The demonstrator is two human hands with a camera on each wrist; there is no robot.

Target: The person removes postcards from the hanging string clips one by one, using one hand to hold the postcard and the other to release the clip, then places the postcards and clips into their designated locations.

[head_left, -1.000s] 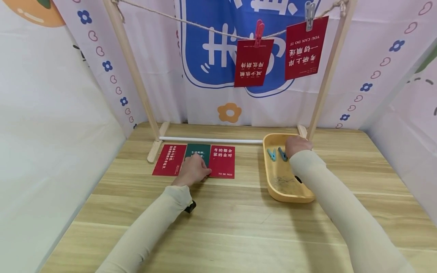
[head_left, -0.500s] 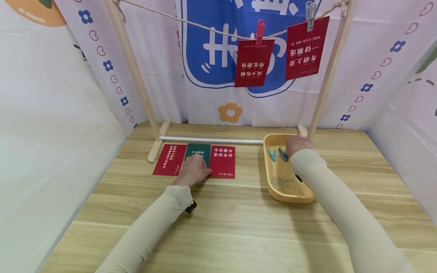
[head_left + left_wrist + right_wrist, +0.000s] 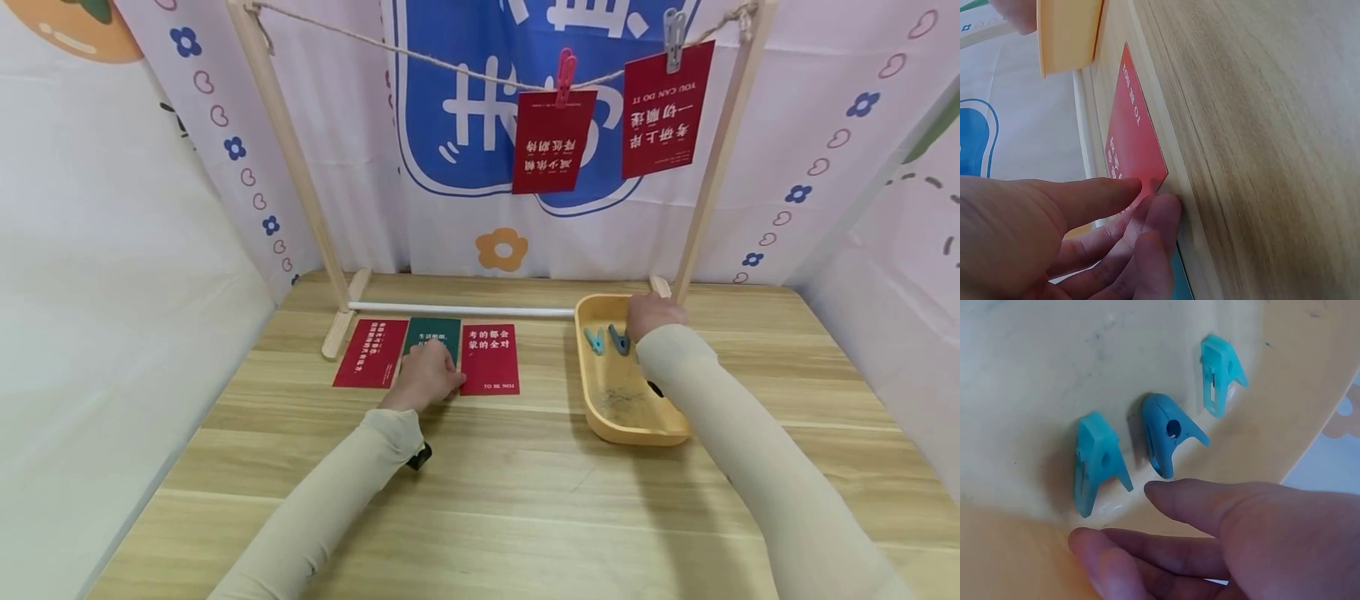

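My left hand (image 3: 426,375) pinches the near left corner of a red card (image 3: 491,360) between thumb and fingers. In the left wrist view the thumb lies over that card's printed face. A green card (image 3: 435,327) is partly covered by the same hand, with another red card (image 3: 369,354) to its left. My right hand (image 3: 655,317) reaches into the yellow basin (image 3: 592,400). In the right wrist view its thumb and fingers are spread apart, just short of two turquoise clothespins, one near (image 3: 1093,440) and one farther (image 3: 1215,359), and a darker blue clothespin (image 3: 1159,419) between them.
A wooden frame (image 3: 300,175) with a white crossbar (image 3: 465,309) stands behind the cards. From its rope (image 3: 431,59) hang two red cards, one by a pink clothespin (image 3: 566,79), the other by a grey clothespin (image 3: 674,42). A printed cloth backs the table.
The red card in my left hand has shifted slightly and looks a little raised. My right hand stays in the basin, nearly still. The head view has tilted slightly.
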